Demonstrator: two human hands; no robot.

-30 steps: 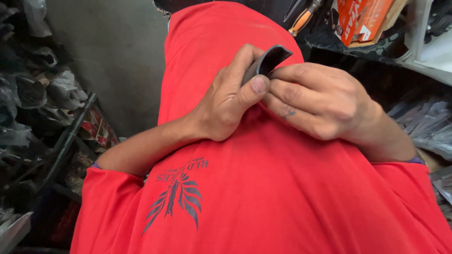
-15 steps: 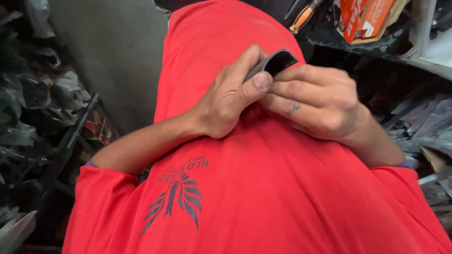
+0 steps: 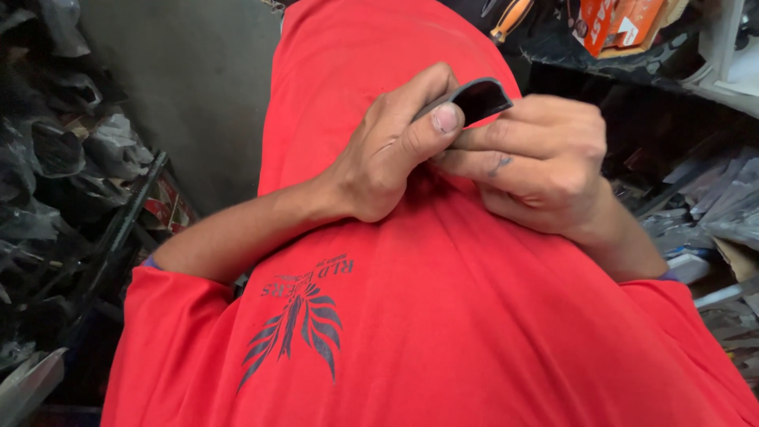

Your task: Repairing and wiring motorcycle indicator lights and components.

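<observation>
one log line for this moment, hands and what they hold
left hand: pinching dark curved strip | right hand: gripping same strip | backdrop: red shirt

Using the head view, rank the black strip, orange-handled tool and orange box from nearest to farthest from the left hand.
1. black strip: pinched in the left hand, at its thumb.
2. orange-handled tool: up and right, on the shelf.
3. orange box: farther right on the shelf.

— Where could a hand pass?
— Left of the left hand point(image 3: 387, 150), the grey wall point(image 3: 198, 87) stands bare; room there.
— And the right side?
— Crowded: the right hand point(image 3: 538, 166) sits just below a dark shelf point(image 3: 624, 59) bearing an orange box point(image 3: 621, 20). Wrapped parts point(image 3: 55, 150) fill the far left.
</observation>
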